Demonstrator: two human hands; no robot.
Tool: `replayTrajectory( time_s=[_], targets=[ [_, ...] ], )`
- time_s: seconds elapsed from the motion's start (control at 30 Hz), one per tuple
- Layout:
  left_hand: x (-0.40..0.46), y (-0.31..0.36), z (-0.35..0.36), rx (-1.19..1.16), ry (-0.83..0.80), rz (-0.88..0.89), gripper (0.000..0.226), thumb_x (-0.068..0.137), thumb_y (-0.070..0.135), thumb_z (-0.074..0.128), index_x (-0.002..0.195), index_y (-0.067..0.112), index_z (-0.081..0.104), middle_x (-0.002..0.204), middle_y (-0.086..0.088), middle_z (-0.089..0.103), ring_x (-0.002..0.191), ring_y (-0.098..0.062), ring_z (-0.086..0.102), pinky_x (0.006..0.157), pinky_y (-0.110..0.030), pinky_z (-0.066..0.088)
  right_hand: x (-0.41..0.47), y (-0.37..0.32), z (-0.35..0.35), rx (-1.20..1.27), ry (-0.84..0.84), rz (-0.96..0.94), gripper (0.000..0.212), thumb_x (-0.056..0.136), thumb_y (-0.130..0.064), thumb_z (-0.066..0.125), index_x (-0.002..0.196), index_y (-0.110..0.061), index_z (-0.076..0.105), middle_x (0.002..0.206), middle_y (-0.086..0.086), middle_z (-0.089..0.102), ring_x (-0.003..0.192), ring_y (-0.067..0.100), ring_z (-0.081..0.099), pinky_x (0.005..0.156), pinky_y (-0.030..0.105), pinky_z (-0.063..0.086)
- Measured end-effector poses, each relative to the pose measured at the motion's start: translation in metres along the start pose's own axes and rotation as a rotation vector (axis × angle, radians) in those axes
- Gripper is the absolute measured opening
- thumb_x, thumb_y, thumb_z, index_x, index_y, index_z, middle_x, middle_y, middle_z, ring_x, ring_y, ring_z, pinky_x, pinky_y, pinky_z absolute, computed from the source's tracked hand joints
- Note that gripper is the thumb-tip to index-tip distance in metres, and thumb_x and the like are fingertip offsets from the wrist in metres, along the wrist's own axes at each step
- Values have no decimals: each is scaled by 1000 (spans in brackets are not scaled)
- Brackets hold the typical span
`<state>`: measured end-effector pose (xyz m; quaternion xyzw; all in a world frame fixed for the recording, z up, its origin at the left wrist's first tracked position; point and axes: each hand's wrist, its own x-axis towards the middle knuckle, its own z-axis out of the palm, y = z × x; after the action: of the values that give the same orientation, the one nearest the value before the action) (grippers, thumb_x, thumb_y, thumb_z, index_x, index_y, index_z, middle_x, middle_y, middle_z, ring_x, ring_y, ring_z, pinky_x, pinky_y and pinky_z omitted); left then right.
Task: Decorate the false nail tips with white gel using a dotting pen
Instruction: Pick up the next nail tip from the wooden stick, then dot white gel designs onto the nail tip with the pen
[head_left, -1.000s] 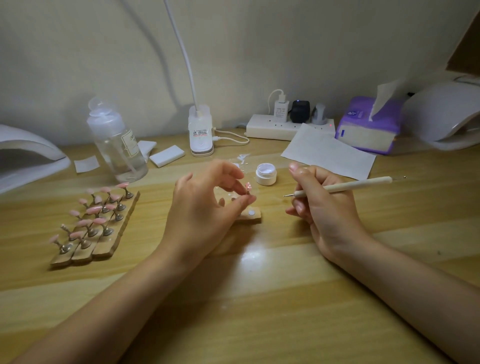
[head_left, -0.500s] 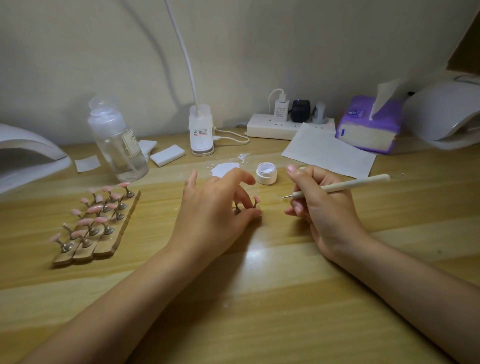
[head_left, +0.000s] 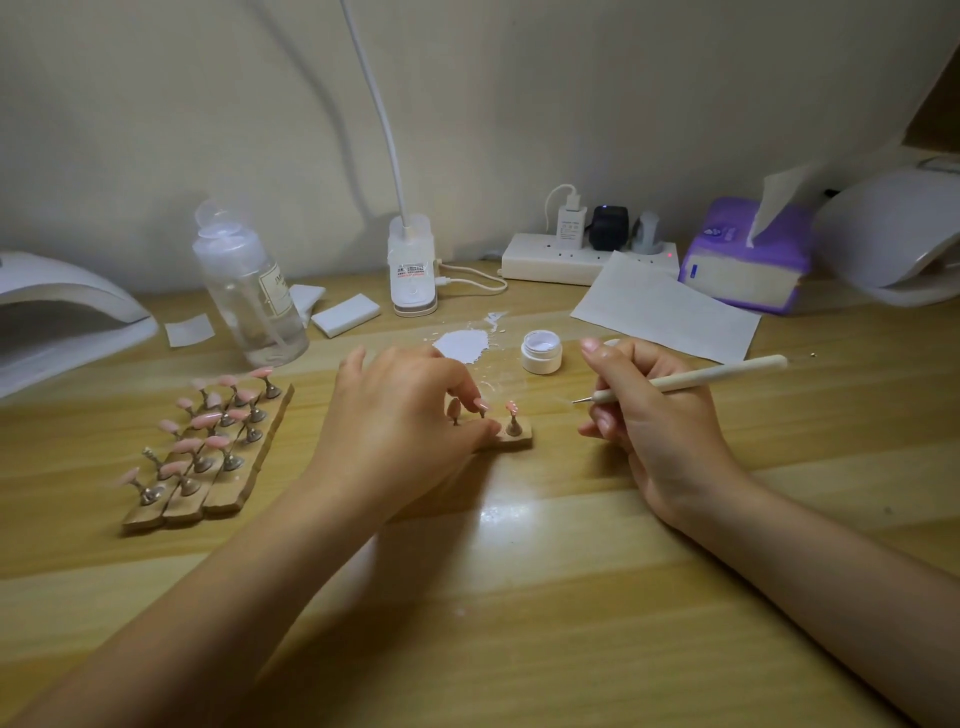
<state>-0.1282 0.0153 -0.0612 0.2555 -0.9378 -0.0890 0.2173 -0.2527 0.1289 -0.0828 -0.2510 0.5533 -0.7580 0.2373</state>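
Note:
My left hand (head_left: 400, 415) rests on the wooden desk, thumb and fingertips holding a short wooden nail stand (head_left: 521, 441). Pink false nail tips on metal pegs rise from it; one tip (head_left: 511, 406) stands free at its right end, and my fingers partly hide the others. My right hand (head_left: 660, 431) grips the cream dotting pen (head_left: 717, 375), whose metal point faces left, a little right of that tip and above it. An open white gel pot (head_left: 542, 352) sits behind, beside a white gel smear (head_left: 462, 345) on the desk.
Three more wooden stands (head_left: 208, 452) with several pink tips lie at the left. Behind them are a clear bottle (head_left: 249, 296) and a nail lamp (head_left: 62, 312). A clip-lamp base (head_left: 412, 270), power strip (head_left: 545, 260), paper sheet (head_left: 665, 312), purple tissue pack (head_left: 748, 260) and a second lamp (head_left: 893, 234) line the back.
My left hand has come down from a raised pinch to the desk and now sits on the short stand, uncovering the white smear. The right hand and pen have barely moved.

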Motion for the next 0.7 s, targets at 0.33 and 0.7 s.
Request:
replayTrajectory(
  time_s=[0.33, 0.7],
  targets=[
    [-3, 7, 1, -54, -17, 30, 24, 80, 23, 65, 66, 35, 49, 74, 17, 58, 75, -3, 49, 110, -40, 15, 1, 1, 0, 4, 1, 3, 34, 86, -17, 59, 57, -13, 41, 40, -11, 39, 33, 2, 36, 44, 18, 46],
    [-20, 41, 2, -1067, -59, 223, 10, 79, 9, 68, 86, 2, 67, 75, -5, 70, 69, -14, 69, 59, -19, 53, 2, 0, -4, 133, 62, 2, 33, 57, -38, 70, 58, -18, 43, 38, -9, 39, 34, 3, 35, 38, 14, 37]
  ],
)
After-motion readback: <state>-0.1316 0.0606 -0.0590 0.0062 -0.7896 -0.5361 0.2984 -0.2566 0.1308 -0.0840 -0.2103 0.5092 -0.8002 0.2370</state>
